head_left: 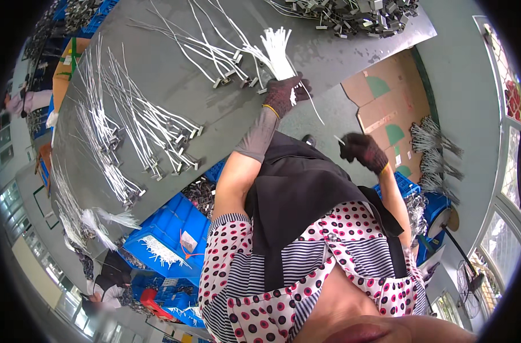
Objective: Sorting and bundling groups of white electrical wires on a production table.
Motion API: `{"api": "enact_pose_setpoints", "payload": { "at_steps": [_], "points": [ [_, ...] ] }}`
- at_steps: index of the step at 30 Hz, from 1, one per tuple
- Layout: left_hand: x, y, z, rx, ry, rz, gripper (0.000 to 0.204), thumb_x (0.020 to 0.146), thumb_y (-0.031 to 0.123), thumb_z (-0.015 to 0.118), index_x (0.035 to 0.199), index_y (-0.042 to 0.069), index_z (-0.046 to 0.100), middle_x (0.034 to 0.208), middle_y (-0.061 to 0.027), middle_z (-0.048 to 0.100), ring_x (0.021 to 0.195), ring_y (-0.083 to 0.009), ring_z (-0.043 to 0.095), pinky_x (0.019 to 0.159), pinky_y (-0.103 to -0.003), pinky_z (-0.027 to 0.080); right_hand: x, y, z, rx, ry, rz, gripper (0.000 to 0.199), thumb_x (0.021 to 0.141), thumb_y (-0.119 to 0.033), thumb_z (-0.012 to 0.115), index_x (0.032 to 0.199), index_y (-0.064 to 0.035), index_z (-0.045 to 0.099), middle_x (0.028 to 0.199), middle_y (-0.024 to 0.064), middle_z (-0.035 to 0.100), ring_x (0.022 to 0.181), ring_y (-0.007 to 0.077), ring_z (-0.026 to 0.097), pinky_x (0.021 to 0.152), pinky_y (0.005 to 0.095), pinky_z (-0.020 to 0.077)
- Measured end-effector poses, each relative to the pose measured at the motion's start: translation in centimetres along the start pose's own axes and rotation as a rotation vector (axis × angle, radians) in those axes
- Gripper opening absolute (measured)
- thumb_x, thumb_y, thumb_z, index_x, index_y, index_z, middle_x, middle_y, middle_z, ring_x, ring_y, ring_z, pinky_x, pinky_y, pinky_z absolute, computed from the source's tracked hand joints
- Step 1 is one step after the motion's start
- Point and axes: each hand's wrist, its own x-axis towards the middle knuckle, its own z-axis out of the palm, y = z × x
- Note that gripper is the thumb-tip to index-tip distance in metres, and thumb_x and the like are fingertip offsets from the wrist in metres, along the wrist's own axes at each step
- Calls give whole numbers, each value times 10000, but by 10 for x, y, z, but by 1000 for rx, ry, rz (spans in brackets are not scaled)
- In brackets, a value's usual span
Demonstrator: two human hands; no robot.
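Note:
My left hand [284,96], in a dark knitted glove, is closed around a thick bundle of white wires [276,54] over the table's near edge. The wires' ends fan out beyond the fist, and one loose wire [314,108] hangs down beside it. To the right and nearer my body, my right hand [363,152], also gloved, is closed; a thin white piece [340,139] sticks out from its fingers. Just left of the bundle lie white cables with small connectors [229,71] on the grey table [215,117].
Piles of white cables [157,134] spread over the table's left part. A heap of dark connectors [363,17] lies at the far edge. Blue bins [172,220] stand below the table, left of me. Cardboard [386,106] and grey cable bundles [435,151] are on the right. Another person [109,286] is at lower left.

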Motion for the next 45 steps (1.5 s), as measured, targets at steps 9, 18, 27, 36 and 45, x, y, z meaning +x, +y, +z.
{"api": "enact_pose_setpoints", "payload": {
  "at_steps": [9,18,27,36,45],
  "points": [
    [23,32,2,-285,-16,114,183,930,149,682,1037,11,625,908,-167,669,794,-284,675,800,-526,614,-111,147,13,-122,463,199,271,888,-260,713,772,-29,635,695,-16,568,647,73,493,592,265,411],
    [-9,81,37,-162,188,294,270,926,195,706,1108,54,565,896,-155,640,724,-252,637,740,-503,623,-122,224,10,64,658,357,334,829,-309,754,707,-23,631,618,4,546,605,87,457,558,282,368],
    [-7,49,-14,74,38,139,354,939,266,683,1223,89,568,1087,-149,651,937,-320,674,827,-513,586,-62,137,-12,128,393,204,347,847,-339,745,732,-28,644,616,46,599,556,103,534,513,281,413],
    [-26,-1,17,-27,-55,-22,321,974,253,620,1222,60,550,968,-118,660,863,-303,689,716,-475,602,85,20,35,206,294,-194,349,925,-362,659,889,-17,700,800,56,686,664,114,604,606,279,502],
    [-9,77,22,-169,135,261,158,942,248,653,1017,111,626,734,-39,586,622,-174,588,524,-321,467,98,-29,66,205,206,-124,276,939,-278,604,1039,-57,737,773,21,664,652,70,567,559,247,455]
  ]
}}
